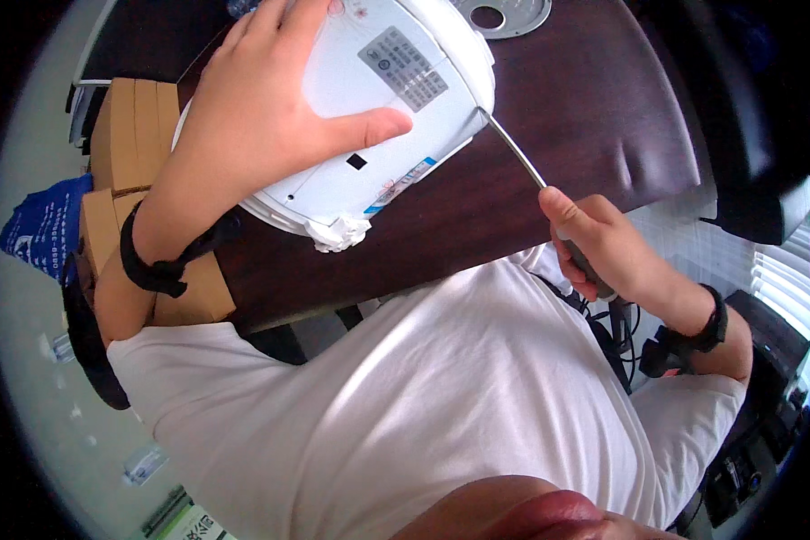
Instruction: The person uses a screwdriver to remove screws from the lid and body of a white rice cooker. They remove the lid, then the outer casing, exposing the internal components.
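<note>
A rounded white appliance (333, 193), by its look a rice cooker, lies on the dark table with a grey label facing up. My left hand (265, 103) rests over it with the fingers stretched and the thumb spread out, pressing on its surface. In my right hand (598, 238) is a screwdriver (517, 155), gripped by its grey handle. The tip of its long metal shaft meets the seam at the appliance's right edge, near the white rim piece. A crumpled white bit (340, 234) sits at the appliance's near edge.
The dark brown table (594, 99) has a rounded right edge. A silver ring-shaped disc (508, 13) lies at its far side. Cardboard boxes (133, 135) and a blue bag (47, 225) stand to the left. Black cables (634, 346) hang at the right.
</note>
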